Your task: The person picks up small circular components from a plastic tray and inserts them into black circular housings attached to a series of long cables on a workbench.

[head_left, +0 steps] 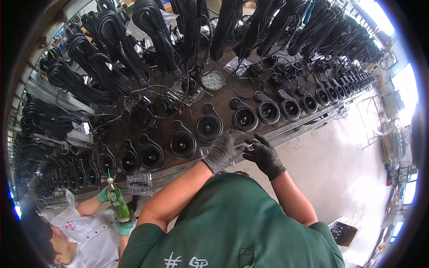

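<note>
Both my hands wear dark grey gloves and meet in front of my chest, just off the bench's near edge. My left hand [222, 151] is slightly blurred; its fingers stretch toward the other hand, and I see nothing held in them. My right hand [264, 157] is curled around small shiny metal pieces [251, 146], too small to name. Just beyond the hands, round black pump-like housings [209, 126] stand in a row along the bench edge. Each has an open cup with a metal post inside and a rounded tab; the nearest are another housing [244, 117] and one to the left [183, 142].
Coiled black cables [154, 35] crowd the back of the bench [203, 100]. A round dish of small metal parts [213, 81] stands mid-bench. At left, a co-worker in green gloves holds a green-labelled bottle [117, 201]. A clear plastic pack [139, 183] lies near the edge.
</note>
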The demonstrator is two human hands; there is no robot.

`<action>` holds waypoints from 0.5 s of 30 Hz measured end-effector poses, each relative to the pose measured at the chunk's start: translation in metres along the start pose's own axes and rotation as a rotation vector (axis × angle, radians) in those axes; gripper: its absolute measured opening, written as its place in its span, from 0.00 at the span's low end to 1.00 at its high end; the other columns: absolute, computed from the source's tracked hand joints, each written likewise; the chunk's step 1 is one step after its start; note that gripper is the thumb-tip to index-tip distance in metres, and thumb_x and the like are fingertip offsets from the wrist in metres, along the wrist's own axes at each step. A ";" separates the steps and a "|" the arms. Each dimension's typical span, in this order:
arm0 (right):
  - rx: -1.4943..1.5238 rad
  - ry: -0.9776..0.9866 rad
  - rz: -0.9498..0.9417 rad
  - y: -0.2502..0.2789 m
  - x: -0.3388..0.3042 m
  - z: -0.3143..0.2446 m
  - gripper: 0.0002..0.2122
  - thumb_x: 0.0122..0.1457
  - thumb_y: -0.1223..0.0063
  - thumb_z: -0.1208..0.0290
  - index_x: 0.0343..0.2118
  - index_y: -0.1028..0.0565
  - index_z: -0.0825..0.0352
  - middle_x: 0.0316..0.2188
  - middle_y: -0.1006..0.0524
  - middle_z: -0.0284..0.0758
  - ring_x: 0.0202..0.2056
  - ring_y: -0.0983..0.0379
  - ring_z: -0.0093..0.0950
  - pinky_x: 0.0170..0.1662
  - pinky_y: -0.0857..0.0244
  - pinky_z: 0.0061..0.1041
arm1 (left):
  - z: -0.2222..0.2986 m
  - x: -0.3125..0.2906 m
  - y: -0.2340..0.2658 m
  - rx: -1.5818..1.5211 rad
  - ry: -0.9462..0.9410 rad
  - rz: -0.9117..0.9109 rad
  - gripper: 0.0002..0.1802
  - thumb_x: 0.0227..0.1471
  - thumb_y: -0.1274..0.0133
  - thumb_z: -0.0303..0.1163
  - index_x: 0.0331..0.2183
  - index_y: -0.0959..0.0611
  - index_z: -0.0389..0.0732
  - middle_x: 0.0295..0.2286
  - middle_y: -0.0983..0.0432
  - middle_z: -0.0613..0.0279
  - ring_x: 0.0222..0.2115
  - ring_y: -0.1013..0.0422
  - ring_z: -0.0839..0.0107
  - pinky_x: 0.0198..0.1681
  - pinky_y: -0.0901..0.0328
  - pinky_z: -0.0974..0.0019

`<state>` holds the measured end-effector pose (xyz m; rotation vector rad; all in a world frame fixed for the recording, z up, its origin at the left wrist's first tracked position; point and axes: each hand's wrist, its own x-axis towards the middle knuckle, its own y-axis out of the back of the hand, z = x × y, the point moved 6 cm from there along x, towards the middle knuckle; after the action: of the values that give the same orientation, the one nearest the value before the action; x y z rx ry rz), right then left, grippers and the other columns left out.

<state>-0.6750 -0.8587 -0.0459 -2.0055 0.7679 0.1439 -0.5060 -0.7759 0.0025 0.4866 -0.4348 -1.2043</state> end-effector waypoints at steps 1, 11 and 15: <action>-0.025 0.023 -0.017 -0.007 0.000 0.000 0.28 0.66 0.44 0.72 0.68 0.38 0.57 0.58 0.24 0.46 0.53 0.22 0.46 0.53 0.24 0.47 | 0.013 0.001 0.000 -0.007 -0.003 0.001 0.24 0.50 0.34 0.33 0.50 0.17 0.40 0.44 0.20 0.48 0.48 0.24 0.50 0.53 0.29 0.50; -0.349 0.096 0.090 -0.011 -0.016 -0.002 0.44 0.61 0.37 0.79 0.75 0.53 0.63 0.60 0.28 0.46 0.54 0.23 0.39 0.55 0.23 0.42 | 0.030 -0.005 -0.038 0.119 -0.132 -0.252 0.23 0.52 0.37 0.34 0.50 0.19 0.40 0.43 0.19 0.46 0.47 0.23 0.47 0.49 0.28 0.48; -0.618 0.185 0.067 0.003 -0.012 0.002 0.47 0.58 0.33 0.80 0.75 0.53 0.62 0.61 0.29 0.44 0.51 0.24 0.33 0.53 0.24 0.35 | 0.027 -0.003 -0.059 0.308 -0.193 -0.367 0.20 0.53 0.38 0.35 0.48 0.18 0.41 0.43 0.20 0.45 0.47 0.23 0.45 0.51 0.29 0.46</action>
<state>-0.6862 -0.8529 -0.0441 -2.6039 0.9932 0.2622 -0.5674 -0.7927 -0.0097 0.7399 -0.7252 -1.5551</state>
